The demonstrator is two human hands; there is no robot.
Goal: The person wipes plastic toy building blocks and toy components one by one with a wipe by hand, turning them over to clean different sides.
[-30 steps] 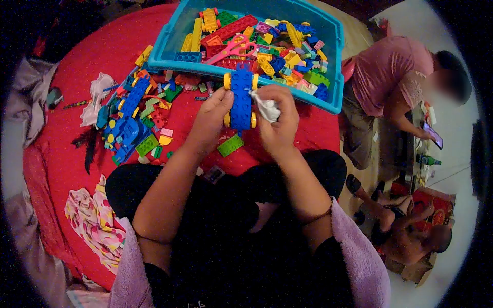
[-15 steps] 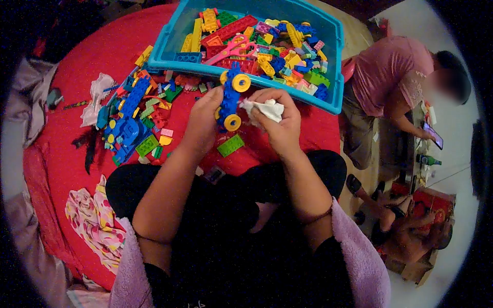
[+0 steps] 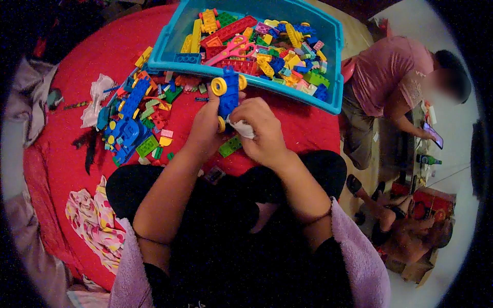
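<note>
A blue toy car base with yellow wheels [image 3: 228, 100] is upright in my left hand [image 3: 206, 126], whose fingers are closed round its side. My right hand [image 3: 264, 131] pinches a crumpled white tissue [image 3: 243, 129] against the lower end of the car base. Part of the lower wheels is hidden by my fingers and the tissue. Below the hands, a bright green building brick [image 3: 230, 147] lies on the red sheet [image 3: 303, 133].
A blue plastic bin [image 3: 246, 75] of mixed bricks stands ahead, pink scissors [image 3: 237, 50] on top. Loose bricks [image 3: 149, 146] are piled at left near a patterned cloth [image 3: 95, 223]. At right, one person [image 3: 385, 77] holds a phone [image 3: 434, 136]; another person [image 3: 405, 238] sits lower down.
The car base has turned in my left hand, showing its flat blue face. My right hand has moved left and down, bringing the tissue onto the car base's lower end.
</note>
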